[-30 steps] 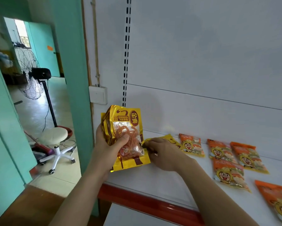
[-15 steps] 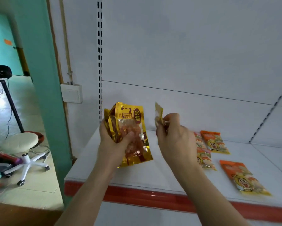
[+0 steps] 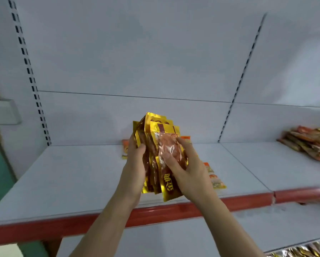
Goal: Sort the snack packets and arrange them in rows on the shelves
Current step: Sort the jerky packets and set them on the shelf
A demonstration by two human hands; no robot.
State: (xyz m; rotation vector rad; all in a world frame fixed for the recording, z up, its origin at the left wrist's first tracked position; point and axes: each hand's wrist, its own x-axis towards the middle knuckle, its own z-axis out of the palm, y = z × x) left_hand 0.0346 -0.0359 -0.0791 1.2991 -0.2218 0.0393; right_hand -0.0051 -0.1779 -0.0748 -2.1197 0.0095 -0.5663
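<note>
A stack of several gold snack packets stands upright above the white shelf. My left hand grips the stack from the left, thumb across its front. My right hand holds the front packet from the right, fingers curled over its clear window. Orange snack packets lie flat on the shelf behind and to the right of my hands, mostly hidden. One orange packet's edge shows just left of my left hand.
A heap of mixed orange and gold packets lies on the adjoining shelf at far right. The shelf has a red front edge. A lower shelf runs beneath, with gold packets at bottom right. A wall switch box is at left.
My right hand has brought its single gold packet onto the front of the stack in my left hand. The view has swung right, away from the doorway, and the far-right heap has come into sight.
</note>
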